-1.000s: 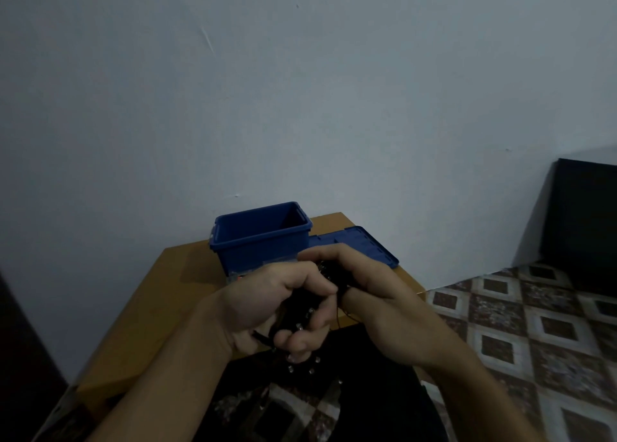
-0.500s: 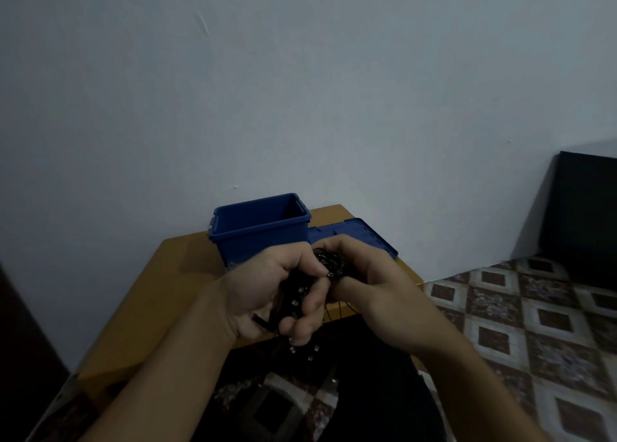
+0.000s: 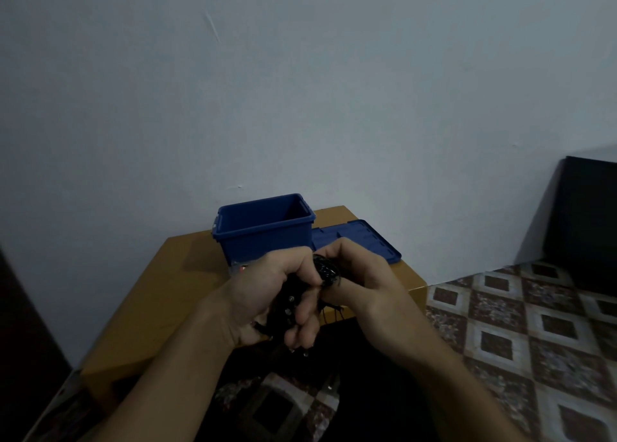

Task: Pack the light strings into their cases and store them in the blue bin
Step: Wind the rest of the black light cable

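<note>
A dark light string [image 3: 325, 271] with small pale bulbs is bundled between both hands in front of the table. My left hand [image 3: 267, 294] grips the lower part of the bundle, fingers curled round it. My right hand [image 3: 360, 274] holds the coiled upper part against the left hand. A few wire ends hang below the hands. The open blue bin [image 3: 263, 231] stands on the wooden table [image 3: 160, 294] just behind the hands, against the wall. What lies inside the bin is hidden by its wall. No case is plainly visible.
The bin's blue lid [image 3: 367, 241] lies flat on the table to the right of the bin. A patterned tile floor [image 3: 521, 328] spreads right of the table. A dark object [image 3: 591, 214] stands at the far right by the wall.
Both hands have risen slightly with the bundle and stayed close together. The coil between the thumbs shows more than one second ago.
</note>
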`<control>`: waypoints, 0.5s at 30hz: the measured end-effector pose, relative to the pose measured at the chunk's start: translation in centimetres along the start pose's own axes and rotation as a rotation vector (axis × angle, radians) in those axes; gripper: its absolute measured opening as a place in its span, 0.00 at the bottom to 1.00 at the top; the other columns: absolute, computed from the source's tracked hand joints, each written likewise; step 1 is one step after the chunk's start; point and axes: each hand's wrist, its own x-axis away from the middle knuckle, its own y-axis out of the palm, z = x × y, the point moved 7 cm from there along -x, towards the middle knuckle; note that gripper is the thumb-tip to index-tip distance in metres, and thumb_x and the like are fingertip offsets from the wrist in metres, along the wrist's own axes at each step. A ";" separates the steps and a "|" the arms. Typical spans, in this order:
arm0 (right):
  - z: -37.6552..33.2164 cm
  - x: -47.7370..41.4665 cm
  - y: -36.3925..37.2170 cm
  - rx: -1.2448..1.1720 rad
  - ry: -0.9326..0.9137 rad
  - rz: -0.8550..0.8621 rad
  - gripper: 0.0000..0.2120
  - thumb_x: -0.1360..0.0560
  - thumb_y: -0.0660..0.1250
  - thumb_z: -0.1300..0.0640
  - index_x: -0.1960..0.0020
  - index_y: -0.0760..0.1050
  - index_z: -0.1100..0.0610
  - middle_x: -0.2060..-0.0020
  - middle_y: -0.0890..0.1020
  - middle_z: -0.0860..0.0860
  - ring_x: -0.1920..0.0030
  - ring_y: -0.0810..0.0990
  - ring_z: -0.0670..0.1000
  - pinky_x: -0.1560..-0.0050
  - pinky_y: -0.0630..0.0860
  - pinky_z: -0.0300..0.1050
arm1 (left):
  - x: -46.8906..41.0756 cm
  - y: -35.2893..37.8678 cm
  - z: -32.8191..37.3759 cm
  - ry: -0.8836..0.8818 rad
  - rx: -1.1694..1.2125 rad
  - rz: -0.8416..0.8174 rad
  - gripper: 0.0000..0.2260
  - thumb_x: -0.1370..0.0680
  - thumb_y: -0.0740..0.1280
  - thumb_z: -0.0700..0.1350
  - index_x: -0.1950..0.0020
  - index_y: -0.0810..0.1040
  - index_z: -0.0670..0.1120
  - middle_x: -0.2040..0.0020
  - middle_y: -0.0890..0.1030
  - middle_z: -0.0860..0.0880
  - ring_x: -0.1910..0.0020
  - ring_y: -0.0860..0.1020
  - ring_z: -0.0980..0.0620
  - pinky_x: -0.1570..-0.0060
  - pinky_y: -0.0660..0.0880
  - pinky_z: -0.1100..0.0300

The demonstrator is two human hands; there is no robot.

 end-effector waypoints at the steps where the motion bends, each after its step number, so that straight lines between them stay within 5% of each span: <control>1: 0.0 0.0 0.0 -0.007 -0.008 0.012 0.06 0.28 0.66 0.61 0.52 0.78 0.54 0.56 0.84 0.57 0.51 0.83 0.60 0.45 0.77 0.68 | 0.1 0.0 0.0 0.005 -0.006 0.006 0.14 0.35 0.64 0.46 0.79 0.71 0.40 0.81 0.70 0.42 0.83 0.71 0.49 0.81 0.66 0.64; 7: -0.4 0.1 0.1 -0.106 -0.030 -0.039 0.08 0.29 0.66 0.63 0.51 0.79 0.57 0.55 0.82 0.59 0.50 0.81 0.63 0.48 0.79 0.58 | 1.2 1.0 0.3 0.024 0.069 -0.124 0.13 0.34 0.66 0.48 0.76 0.72 0.42 0.80 0.71 0.44 0.82 0.66 0.51 0.74 0.66 0.59; 10: 0.1 0.1 0.0 -0.194 0.005 -0.076 0.11 0.30 0.65 0.64 0.50 0.80 0.56 0.56 0.82 0.55 0.53 0.80 0.57 0.52 0.78 0.49 | 1.3 1.7 0.4 0.063 0.158 -0.239 0.14 0.30 0.65 0.48 0.74 0.72 0.43 0.80 0.71 0.46 0.82 0.66 0.53 0.74 0.70 0.60; 15: 0.9 0.1 0.2 -0.317 0.115 -0.143 0.18 0.32 0.63 0.67 0.43 0.79 0.60 0.52 0.80 0.58 0.50 0.78 0.58 0.47 0.77 0.56 | 0.9 2.2 1.0 0.128 0.343 -0.393 0.14 0.25 0.63 0.47 0.70 0.74 0.44 0.78 0.74 0.48 0.80 0.69 0.53 0.72 0.69 0.59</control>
